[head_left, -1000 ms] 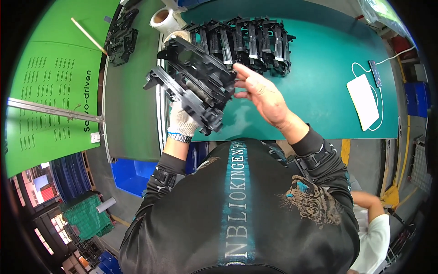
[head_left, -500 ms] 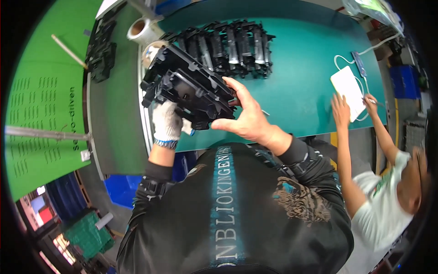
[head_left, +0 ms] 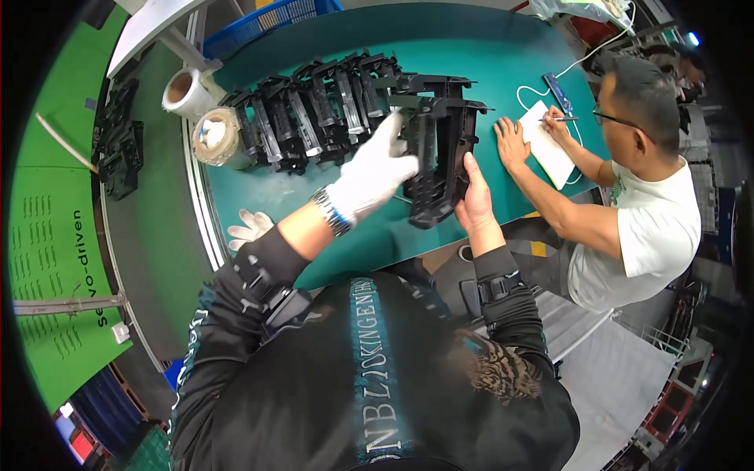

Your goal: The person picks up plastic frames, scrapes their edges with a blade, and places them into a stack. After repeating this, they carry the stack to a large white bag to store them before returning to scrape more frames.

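Note:
A black moulded plastic frame (head_left: 440, 157) is held tilted up above the green table, right of a row of similar black plastic parts (head_left: 314, 110). My right hand (head_left: 477, 202), bare, grips its lower right side, thumb along the near face and fingers behind, partly hidden. In a white glove, my left hand (head_left: 365, 177) is at the frame's left side, thumb and fingers around its edge; the fingertips are partly hidden and slightly blurred. On the table near my left forearm lies a loose white glove (head_left: 251, 228).
Two tape rolls, a white one (head_left: 184, 93) and a yellowish one (head_left: 218, 140), stand at the table's left. More black parts (head_left: 119, 145) lie on the dark belt (head_left: 161, 235). At right a co-worker's hand (head_left: 556, 124) writes on a white pad (head_left: 542, 149). Behind is a blue crate (head_left: 267, 27).
The frame has moved right and turned from lying slanted to standing more upright. Both hands went with it, the left reaching across from beneath to its left side. The view has shifted right.

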`<state>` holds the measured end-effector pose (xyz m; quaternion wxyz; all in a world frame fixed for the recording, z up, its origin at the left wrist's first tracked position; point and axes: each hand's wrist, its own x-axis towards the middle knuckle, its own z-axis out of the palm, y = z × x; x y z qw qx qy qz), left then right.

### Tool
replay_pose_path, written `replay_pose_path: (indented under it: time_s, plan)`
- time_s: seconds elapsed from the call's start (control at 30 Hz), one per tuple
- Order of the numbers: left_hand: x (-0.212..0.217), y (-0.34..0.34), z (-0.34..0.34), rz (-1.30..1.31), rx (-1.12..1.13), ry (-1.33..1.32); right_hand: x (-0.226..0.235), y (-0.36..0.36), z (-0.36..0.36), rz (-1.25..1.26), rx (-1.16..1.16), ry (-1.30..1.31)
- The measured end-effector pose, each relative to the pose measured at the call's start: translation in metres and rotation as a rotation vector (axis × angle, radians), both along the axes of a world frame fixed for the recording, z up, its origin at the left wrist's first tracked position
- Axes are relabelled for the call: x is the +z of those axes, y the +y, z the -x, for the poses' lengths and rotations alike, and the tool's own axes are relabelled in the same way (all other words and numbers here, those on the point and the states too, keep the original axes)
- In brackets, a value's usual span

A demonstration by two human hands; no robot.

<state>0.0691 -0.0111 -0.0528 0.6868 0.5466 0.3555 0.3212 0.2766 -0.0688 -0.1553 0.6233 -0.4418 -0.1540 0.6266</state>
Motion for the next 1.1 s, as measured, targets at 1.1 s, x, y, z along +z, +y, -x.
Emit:
replay_pose_path:
  time_s: [1.1]
  plan:
    - [0.008,0.126,-0.059,-0.569,-0.204,1.291,-0.046,0.144,-0.028,0.107,0.250,-0.601]
